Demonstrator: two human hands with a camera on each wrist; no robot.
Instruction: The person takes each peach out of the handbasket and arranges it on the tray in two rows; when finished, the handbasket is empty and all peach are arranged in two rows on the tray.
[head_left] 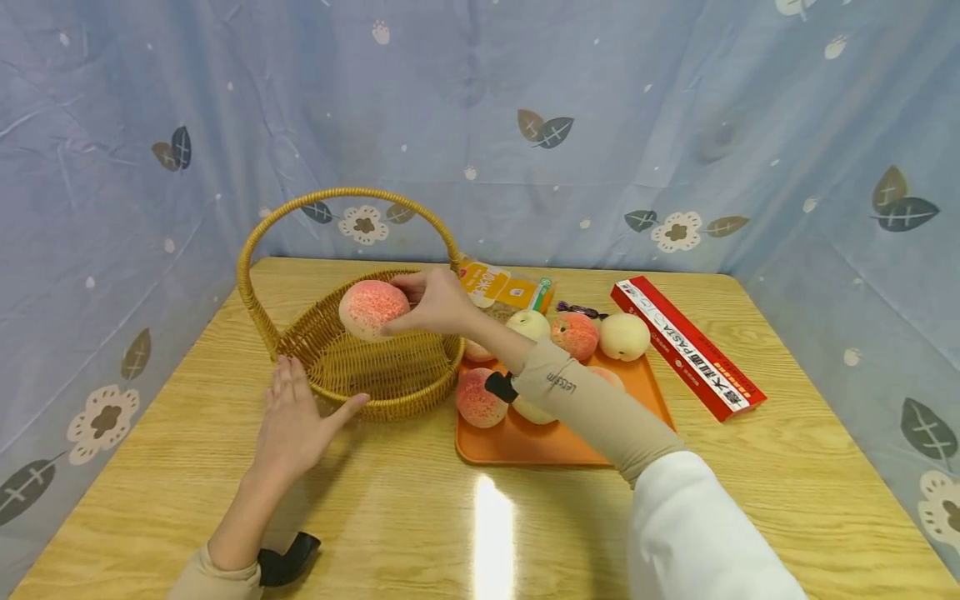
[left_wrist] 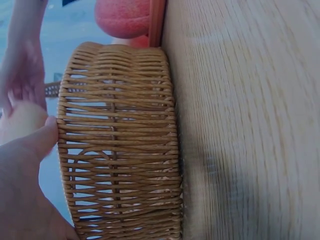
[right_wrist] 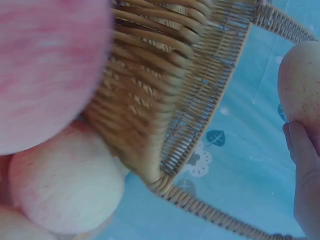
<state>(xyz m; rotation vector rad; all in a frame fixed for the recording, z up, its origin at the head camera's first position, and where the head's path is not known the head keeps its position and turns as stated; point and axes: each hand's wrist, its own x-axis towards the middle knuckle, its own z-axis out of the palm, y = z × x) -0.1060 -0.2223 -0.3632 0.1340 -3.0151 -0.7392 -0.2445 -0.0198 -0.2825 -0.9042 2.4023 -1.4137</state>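
Note:
My right hand (head_left: 431,304) grips a pink speckled peach (head_left: 372,309) and holds it over the wicker basket (head_left: 378,379), whose inside holds nothing. In the right wrist view the peach (right_wrist: 300,87) shows at the right edge above my fingers (right_wrist: 305,175). My left hand (head_left: 296,417) lies open and flat on the table, its thumb touching the basket's near wall (left_wrist: 120,145). Several more peaches (head_left: 480,398) lie on an orange tray (head_left: 547,442) right of the basket.
A red pasta box (head_left: 686,346) lies right of the tray. A yellow packet (head_left: 502,287) and a purple wrapped candy (head_left: 579,310) sit behind it. The wooden table (head_left: 420,517) is walled by blue patterned cloth (head_left: 525,125) on three sides.

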